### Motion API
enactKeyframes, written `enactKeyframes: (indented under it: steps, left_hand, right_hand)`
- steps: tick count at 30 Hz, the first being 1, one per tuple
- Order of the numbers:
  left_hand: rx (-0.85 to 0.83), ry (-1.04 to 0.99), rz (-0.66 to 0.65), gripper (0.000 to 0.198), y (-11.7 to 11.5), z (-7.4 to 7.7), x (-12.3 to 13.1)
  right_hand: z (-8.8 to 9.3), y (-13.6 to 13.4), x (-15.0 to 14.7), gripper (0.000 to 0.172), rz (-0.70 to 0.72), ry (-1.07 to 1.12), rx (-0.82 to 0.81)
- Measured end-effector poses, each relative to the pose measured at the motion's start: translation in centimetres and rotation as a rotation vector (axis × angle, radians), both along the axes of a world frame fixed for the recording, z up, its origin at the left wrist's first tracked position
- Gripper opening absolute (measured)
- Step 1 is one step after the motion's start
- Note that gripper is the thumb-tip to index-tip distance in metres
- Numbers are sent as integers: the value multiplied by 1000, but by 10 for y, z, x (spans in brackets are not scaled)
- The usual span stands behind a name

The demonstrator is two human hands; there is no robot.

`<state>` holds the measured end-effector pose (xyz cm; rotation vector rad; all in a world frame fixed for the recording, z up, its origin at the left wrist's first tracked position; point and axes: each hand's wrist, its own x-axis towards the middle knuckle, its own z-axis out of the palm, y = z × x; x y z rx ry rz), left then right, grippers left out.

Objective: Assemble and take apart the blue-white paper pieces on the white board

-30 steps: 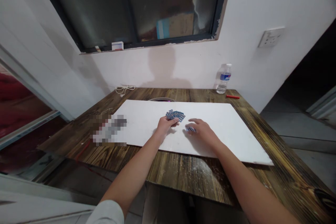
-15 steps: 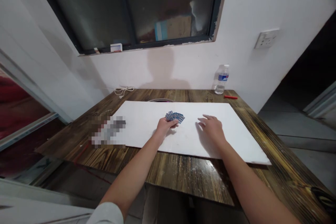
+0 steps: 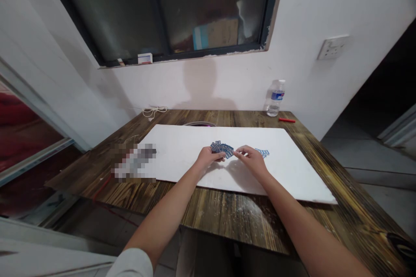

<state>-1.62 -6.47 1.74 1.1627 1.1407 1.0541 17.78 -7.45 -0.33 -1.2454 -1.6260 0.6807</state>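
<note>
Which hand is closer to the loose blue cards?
Right: the right hand is just left of the loose blue cards; the left hand is farther left, holding a card fan.

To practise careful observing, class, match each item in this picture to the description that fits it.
Items:
1. Left hand
2. Right hand
3. Plastic water bottle
4. Loose blue cards

Descriptions:
A. Lying on the white board, apart from both hands
B. Fingertips at the right edge of the fan of blue cards
C. Standing at the back of the wooden table, by the wall
D. Holding the fan of blue cards

Pairs: 1-D, 2-B, 3-C, 4-A
</note>
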Motion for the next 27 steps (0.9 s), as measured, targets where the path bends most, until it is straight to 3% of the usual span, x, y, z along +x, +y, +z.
enactKeyframes:
  steps: [6, 10, 15, 17, 22, 27]
  left_hand:
    - [28, -19, 49, 39, 6, -6, -4]
    - [50, -44, 88, 40, 8, -9, -6]
    - [24, -58, 82, 43, 8, -9, -5]
    - [6, -42, 64, 42, 6, -7, -4]
    - [0, 11, -18, 39, 2, -6, -1]
    - [19, 14, -46, 39, 2, -7, -1]
  right_hand:
    - [4, 0, 2, 39, 11, -21, -51]
    - [4, 0, 7, 27, 58, -193, -169]
    - [2, -3, 9, 10, -62, -501, -4]
    - [2, -2, 8, 10, -91, -458, 39]
    - [4, 0, 2, 23, 13, -178, 100]
    - [3, -1, -1, 31, 25, -96, 95]
